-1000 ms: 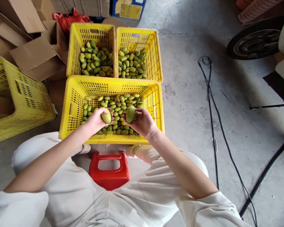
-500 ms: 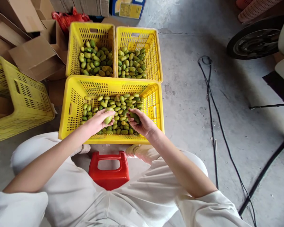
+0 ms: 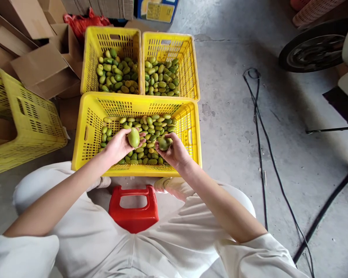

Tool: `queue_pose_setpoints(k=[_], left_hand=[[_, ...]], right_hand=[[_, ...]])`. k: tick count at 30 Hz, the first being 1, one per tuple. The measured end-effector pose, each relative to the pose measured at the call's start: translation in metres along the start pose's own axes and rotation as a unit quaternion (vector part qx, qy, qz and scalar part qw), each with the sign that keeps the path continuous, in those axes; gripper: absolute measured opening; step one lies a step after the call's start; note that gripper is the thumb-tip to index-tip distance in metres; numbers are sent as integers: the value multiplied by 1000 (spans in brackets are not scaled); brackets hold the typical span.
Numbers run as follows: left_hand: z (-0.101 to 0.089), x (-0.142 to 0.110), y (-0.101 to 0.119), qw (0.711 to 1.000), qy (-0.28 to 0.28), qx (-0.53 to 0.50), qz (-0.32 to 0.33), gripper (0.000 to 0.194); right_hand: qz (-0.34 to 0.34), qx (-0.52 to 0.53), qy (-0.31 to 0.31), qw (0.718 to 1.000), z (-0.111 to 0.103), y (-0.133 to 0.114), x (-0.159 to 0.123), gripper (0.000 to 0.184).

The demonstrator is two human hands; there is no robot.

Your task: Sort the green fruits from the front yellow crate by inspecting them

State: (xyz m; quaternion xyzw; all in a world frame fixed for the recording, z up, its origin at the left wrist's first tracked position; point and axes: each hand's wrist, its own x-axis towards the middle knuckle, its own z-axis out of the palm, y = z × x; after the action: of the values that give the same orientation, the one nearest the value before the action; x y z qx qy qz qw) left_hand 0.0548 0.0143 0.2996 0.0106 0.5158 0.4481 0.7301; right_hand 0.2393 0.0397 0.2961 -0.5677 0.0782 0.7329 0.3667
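My left hand [image 3: 118, 146] is closed round a green mango [image 3: 133, 137], held upright above the near yellow crate [image 3: 188, 116]. My right hand [image 3: 175, 152] grips another green mango [image 3: 164, 143] just to the right of it, over the same crate. That crate holds several small green mangoes [image 3: 145, 123]. Beyond it stand two more yellow crates, the left crate [image 3: 89, 54] and the right crate [image 3: 188, 58], each with a layer of green mangoes.
A red plastic stool [image 3: 133, 208] shows between my knees. A tipped yellow crate [image 3: 23, 119] and cardboard boxes [image 3: 40, 65] lie at the left. Black cables [image 3: 258, 127] run over the concrete floor at the right, near a wheel [image 3: 313, 48].
Both hands dipped toward the fruit in the crate and came back up. The left now holds its mango upright; the right holds a smaller, rounder-looking mango lower than before.
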Motion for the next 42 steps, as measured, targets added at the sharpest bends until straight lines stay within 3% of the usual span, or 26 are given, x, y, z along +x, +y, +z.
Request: queue_pose_setpoints(k=[2,7,11,16,20,24,27,31,33,37,42], left_hand=[[-3,0,-2,999,-28,18,16,7],[-7,-5,-3,994,-92,11,57,33],[-5,-7,1,997,-49,-1,62,32],[-4,-6,2,997,-57,35,45,39],[-1,-6,4,998,-38,37,32,47],[4,-9,5,998,-37,4,46,31],[4,-11,3,996,-72,20,45,20],[-1,-10,0,984,-147,64,79,39],[-3,-10,0,981,-157,68,88,41],[-2,-10,2,985,-130,90,72,27],[0,-5,1,992,-79,96,25,39]], right_hand=[[-14,-13,-18,1000,-2,0,0,16],[-5,-48,-71,996,-2,-1,0,25],[1,-67,-107,992,-5,1,0,21],[9,-62,-132,989,-10,0,6,22],[-1,-39,-137,990,-11,-2,8,7],[16,-39,-136,990,-9,1,6,9],[41,-35,-150,987,-7,2,3,13],[70,-40,-185,979,-7,1,0,22],[74,-61,-197,976,-6,1,-1,21],[59,-91,-212,971,-6,4,-5,14],[32,-86,-179,980,-5,2,-7,28]])
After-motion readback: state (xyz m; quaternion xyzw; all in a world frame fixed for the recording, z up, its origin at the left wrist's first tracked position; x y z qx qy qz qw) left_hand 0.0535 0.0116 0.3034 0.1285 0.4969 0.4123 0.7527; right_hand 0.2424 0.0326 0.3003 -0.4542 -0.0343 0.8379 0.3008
